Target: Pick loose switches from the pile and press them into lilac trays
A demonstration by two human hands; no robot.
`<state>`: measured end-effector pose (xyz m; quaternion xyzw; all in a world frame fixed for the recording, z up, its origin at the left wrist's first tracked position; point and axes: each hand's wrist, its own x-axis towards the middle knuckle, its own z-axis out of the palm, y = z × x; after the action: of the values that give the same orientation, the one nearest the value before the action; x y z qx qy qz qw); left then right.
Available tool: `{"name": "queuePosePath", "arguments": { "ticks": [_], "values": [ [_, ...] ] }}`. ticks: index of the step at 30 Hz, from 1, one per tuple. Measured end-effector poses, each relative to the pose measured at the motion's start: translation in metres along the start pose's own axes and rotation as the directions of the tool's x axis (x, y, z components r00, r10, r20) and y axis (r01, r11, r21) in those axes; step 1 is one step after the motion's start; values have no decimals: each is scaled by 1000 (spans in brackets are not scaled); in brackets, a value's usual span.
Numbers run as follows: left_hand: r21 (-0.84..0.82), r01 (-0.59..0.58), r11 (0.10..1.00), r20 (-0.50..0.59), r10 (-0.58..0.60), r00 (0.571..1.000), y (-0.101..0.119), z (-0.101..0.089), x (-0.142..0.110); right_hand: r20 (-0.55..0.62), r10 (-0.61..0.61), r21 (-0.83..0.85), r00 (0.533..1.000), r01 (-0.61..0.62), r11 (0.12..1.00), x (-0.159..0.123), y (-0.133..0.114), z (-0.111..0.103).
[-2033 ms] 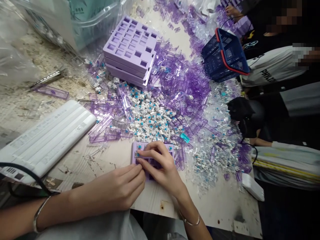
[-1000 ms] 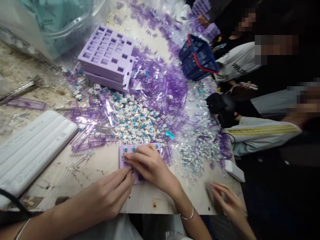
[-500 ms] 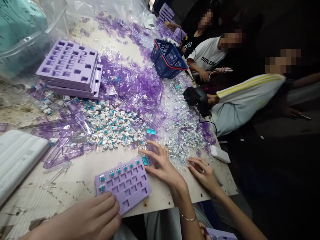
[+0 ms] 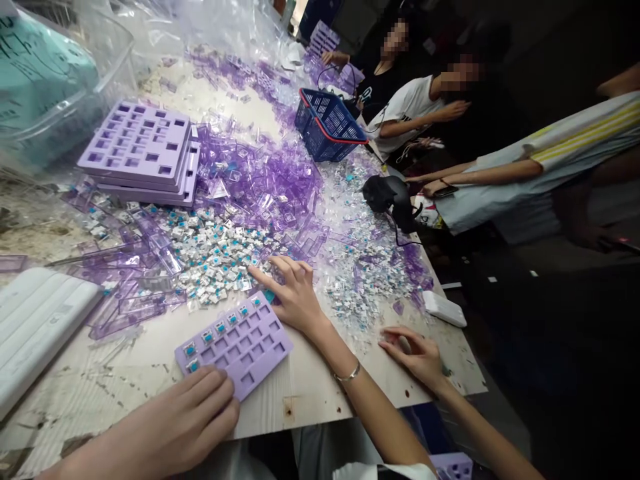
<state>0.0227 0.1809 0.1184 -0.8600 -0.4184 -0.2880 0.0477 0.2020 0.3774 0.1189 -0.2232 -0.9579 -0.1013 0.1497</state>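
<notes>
My left hand (image 4: 205, 400) grips the near edge of a purple keypad case (image 4: 257, 347) with square holes. Its fingers are bent together over the edge; the thumb is hidden. White-and-blue key switches (image 4: 220, 327) sit along the case's far edge and left corner. My right hand (image 4: 295, 300), with a bracelet at its wrist, reaches beyond the case with its fingers spread. Those fingertips hover at the near side of a heap of loose key switches (image 4: 215, 253); contact cannot be made out. A teal piece (image 4: 269, 295) shows beside the right hand, partly covered.
A co-worker's hand (image 4: 413, 357) is over the table at right. Purple cases (image 4: 135, 147) are stacked at left, near clear purple parts (image 4: 270, 167). Around them are a white panel (image 4: 43, 327), a blue basket (image 4: 330, 127), a black device (image 4: 387, 197) and a white box (image 4: 444, 308).
My right hand has moved left toward the switch heap. The case and my left hand sit slightly differently in view. At right, a co-worker's fingers have curled, and a person has shifted upright.
</notes>
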Motion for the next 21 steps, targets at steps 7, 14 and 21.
{"name": "queuePosePath", "arguments": {
  "ticks": [7, 14, 21],
  "values": [
    [171, 12, 985, 99, -30, 995, 2, 4, 12, -56, 48, -75, 997, -52, 996, 10, 7, 6],
    [109, -27, 994, 141, 11, 990, 4, 1, 14, -7, 111, -71, 994, -111, 991, 32, 26, 14],
    [-63, 79, 995, 283, -58, 957, 4, 0, 10, 93, 114, -16, 989, -113, 993, 33, 25, -7]
  ]
}}
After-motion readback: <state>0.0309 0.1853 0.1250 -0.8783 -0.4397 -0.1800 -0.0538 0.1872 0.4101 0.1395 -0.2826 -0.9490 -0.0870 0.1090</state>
